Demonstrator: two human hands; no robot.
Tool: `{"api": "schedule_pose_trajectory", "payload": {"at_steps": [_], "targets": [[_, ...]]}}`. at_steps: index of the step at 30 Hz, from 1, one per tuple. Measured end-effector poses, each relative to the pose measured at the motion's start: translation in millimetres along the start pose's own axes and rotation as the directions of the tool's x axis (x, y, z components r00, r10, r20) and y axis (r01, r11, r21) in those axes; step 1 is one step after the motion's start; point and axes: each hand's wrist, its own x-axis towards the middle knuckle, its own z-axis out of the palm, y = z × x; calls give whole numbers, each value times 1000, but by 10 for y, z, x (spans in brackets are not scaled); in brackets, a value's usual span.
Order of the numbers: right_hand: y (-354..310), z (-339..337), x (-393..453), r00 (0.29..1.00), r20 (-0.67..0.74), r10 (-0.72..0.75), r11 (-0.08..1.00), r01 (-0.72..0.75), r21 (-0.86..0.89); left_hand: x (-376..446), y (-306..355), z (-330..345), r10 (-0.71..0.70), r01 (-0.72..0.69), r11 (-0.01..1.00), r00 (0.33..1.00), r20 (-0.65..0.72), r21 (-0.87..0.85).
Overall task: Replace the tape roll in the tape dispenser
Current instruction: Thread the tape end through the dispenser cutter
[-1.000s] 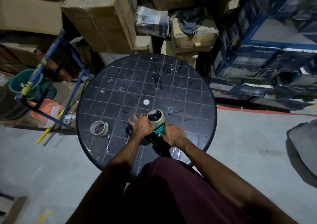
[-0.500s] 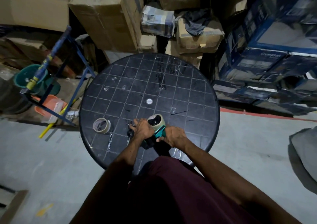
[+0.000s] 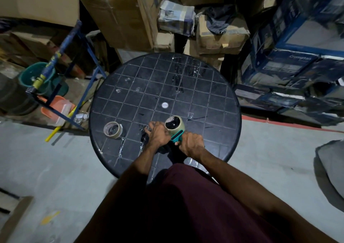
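A teal tape dispenser [image 3: 176, 137] sits near the front of the round black table [image 3: 214, 97], with a beige tape roll [image 3: 175, 125] mounted on it, its dark core facing up. My left hand [image 3: 157, 133] presses against the roll's left side and the dispenser body. My right hand [image 3: 190, 143] is closed around the dispenser's handle end. A second, thinner tape roll [image 3: 112, 129] lies flat on the table to the left, apart from both hands.
Cardboard boxes [image 3: 122, 17] are stacked behind the table, blue printed cartons [image 3: 297, 53] to the right. A blue metal frame [image 3: 61, 71], a green bucket [image 3: 36, 75] and an orange tray [image 3: 55, 110] stand on the left. Scraps of clear tape stick to the tabletop.
Both hands stay on the dispenser; the left hand has shifted slightly along the roll. The view has tilted a little.
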Motion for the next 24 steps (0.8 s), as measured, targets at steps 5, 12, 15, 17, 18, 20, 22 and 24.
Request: {"api": "schedule_pose_trajectory", "payload": {"at_steps": [5,12,15,17,18,20,22,24], "targets": [[23,-14,-5,1000,3,17,993,-18,117,36,-36,10,67,-65,994,997,-27,84],[41,34,-33,1000,-14,-12,991,14,132,-54,-30,-39,166,-166,980,986,6,112],[44,74,-11,999,-35,-33,999,34,14,-100,-47,-55,203,-197,973,978,-40,120],[37,106,18,998,-31,-50,995,47,-90,-132,-42,-55,244,-230,959,967,-70,168],[41,119,28,998,-28,-53,992,49,-116,-150,-30,-52,273,-252,947,958,-90,199],[60,132,31,999,-23,-45,992,42,-120,-183,-3,-57,309,-279,932,945,-104,233],[88,160,26,999,-14,-44,993,42,-111,-202,4,-57,314,-285,931,944,-104,228],[100,190,21,999,-15,-49,992,47,-121,-215,-12,-57,329,-299,932,935,-129,207]]}}
